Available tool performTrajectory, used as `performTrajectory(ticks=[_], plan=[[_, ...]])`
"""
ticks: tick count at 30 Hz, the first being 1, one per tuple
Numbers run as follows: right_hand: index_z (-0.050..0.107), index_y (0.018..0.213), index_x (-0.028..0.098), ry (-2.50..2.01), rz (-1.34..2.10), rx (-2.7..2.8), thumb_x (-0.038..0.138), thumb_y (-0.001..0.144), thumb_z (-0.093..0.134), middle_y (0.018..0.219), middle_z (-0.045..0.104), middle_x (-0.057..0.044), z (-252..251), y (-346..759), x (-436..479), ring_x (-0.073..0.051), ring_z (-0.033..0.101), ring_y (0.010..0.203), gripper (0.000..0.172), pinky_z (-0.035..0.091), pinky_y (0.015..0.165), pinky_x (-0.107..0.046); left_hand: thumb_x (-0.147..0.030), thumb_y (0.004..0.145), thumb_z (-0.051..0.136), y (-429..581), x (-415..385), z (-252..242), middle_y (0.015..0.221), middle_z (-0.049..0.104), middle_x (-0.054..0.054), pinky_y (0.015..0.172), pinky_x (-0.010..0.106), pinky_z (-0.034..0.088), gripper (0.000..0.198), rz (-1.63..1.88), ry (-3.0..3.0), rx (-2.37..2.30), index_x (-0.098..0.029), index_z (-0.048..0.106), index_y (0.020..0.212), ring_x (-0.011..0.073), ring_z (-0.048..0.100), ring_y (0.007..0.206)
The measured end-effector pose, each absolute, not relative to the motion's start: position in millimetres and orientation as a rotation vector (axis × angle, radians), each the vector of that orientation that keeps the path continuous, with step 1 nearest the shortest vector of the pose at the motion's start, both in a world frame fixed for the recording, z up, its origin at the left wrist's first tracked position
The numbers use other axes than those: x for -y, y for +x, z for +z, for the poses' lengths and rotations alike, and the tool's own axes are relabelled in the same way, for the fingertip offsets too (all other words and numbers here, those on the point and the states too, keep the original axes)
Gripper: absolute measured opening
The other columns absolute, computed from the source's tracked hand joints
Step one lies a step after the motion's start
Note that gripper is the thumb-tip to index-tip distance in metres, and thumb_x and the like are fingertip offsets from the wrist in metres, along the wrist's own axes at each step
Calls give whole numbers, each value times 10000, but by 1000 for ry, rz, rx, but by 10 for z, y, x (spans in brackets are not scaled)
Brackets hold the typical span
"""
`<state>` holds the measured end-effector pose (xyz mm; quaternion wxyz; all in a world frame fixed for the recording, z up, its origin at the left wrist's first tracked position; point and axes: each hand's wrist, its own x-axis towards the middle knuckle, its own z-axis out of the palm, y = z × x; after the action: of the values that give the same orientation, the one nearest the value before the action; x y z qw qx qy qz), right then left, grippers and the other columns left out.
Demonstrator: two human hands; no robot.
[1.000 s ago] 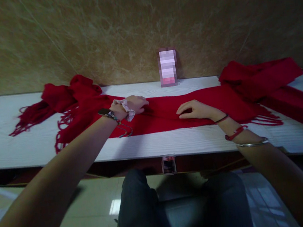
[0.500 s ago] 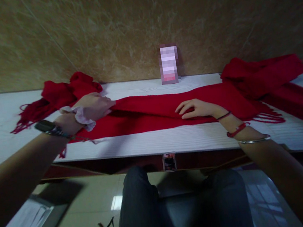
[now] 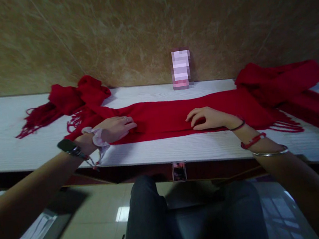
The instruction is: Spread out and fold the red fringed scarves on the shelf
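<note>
Touching the red scarf (image 3: 161, 115)
Your left hand (image 3: 116, 128) and right hand (image 3: 209, 117) curl loosely; can't tell if either grips.

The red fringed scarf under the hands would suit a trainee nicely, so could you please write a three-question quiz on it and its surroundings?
1. True or false: the left hand and the right hand both rest on the red fringed scarf.
2. Which circles the right forearm? A) scrunchie B) silver bangle C) watch
3. Fill in: the scarf lies on a ____ tabletop.
Key: 1 true; 2 B; 3 white.
</note>
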<state>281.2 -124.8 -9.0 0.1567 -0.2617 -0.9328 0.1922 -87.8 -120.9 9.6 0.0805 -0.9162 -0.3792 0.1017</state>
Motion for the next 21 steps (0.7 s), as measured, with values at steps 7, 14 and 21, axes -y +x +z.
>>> performTrajectory(ticks=[7,14,21], plan=[[681,942,218,-691,217,2733,228,809,518,1037,638,-52,-154,2708,1338,-182,526,1017,211,407,898,-374,-158,875,280,-764,1355,154,1088,591,69,687,236,470,416,475,-2606,1199,-234,541,1190,178,576,915],[658,1020,197,-730,-100,2693,224,843,476,1056,629,-80,-217,2739,1507,-220,506,997,255,364,886,-418,-194,875,297,-717,1305,-1,1112,574,93,716,261,470,399,359,-2596,1036,-204,537,1195,183,557,944],[675,911,179,-796,-59,2585,214,858,458,946,642,-76,-264,2743,1600,-195,531,903,227,399,817,-376,-205,890,278,-495,1309,-89,1056,589,67,747,248,447,393,257,-2607,982,-227,526,1195,158,553,931]])
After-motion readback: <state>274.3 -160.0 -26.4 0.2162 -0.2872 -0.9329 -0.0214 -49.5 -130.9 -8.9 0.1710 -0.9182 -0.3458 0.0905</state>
